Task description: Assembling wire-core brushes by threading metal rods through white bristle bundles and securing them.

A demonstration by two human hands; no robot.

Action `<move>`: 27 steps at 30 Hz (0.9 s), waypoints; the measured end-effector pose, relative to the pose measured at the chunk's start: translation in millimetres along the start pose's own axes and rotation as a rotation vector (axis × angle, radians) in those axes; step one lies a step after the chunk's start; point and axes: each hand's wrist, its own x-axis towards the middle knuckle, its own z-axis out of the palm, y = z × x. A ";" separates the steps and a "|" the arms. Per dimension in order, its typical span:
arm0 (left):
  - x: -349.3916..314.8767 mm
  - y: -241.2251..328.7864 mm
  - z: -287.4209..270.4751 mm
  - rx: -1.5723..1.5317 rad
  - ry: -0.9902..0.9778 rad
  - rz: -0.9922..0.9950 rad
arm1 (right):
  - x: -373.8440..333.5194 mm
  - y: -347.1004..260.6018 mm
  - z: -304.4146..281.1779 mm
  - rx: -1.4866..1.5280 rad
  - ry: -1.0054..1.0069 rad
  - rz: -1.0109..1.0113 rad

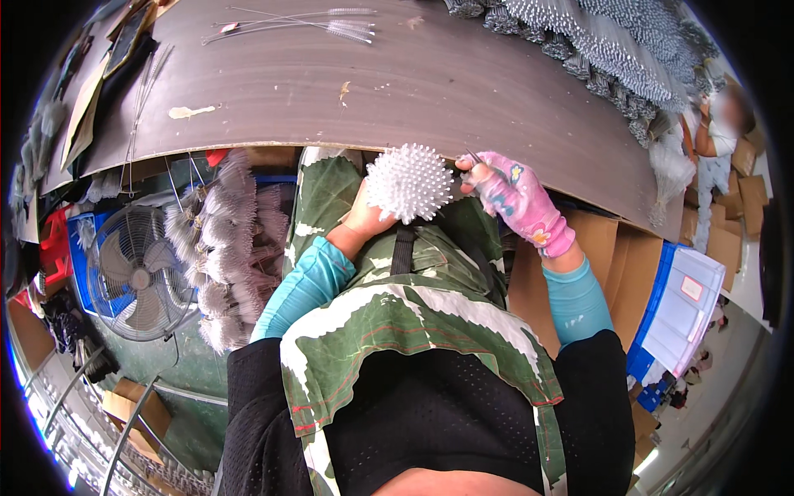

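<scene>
My left hand (364, 217), bare below a teal sleeve, is wrapped round a bundle of white-bristled wire brushes (409, 183). Their many pale tips point up at me and form a round, knobbly head just in front of the table edge. A pink flowered glove covers my right hand (523, 198), which is closed in a pinch to the right of the bundle and apart from it. A thin dark pointed piece (474, 155) sticks out above its fingertips; its kind is too small to make out.
The brown table (273, 91) carries a few loose brushes (351, 29) and a large heap of wire brushes (608, 50). White brush bundles (227, 248) hang at left beside a fan (141, 277). Cardboard (579, 256) and a blue-white crate (680, 298) stand at right. A co-worker (724, 124) is farther right.
</scene>
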 end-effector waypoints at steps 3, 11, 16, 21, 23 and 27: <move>-1.5 -5.2 6.4 0.019 -0.032 -0.008 | 0.8 1.4 -6.8 0.137 -0.093 0.173; -4.2 -14.6 17.5 0.014 -0.056 -0.024 | -1.8 -7.9 -7.4 0.011 -0.144 0.260; -3.1 -13.5 15.5 -0.013 -0.078 -0.037 | -3.1 -12.6 -11.3 -0.014 -0.249 0.251; 1.4 -7.5 13.1 -0.143 0.268 0.063 | -2.0 -16.4 -12.2 -0.020 -0.273 0.196; 0.5 -12.5 21.0 -0.147 0.264 0.065 | 1.0 -20.5 -13.0 -0.044 -0.304 0.249; -0.7 -19.5 33.8 -0.330 0.302 0.026 | 7.2 -26.6 -13.6 -0.077 -0.277 0.231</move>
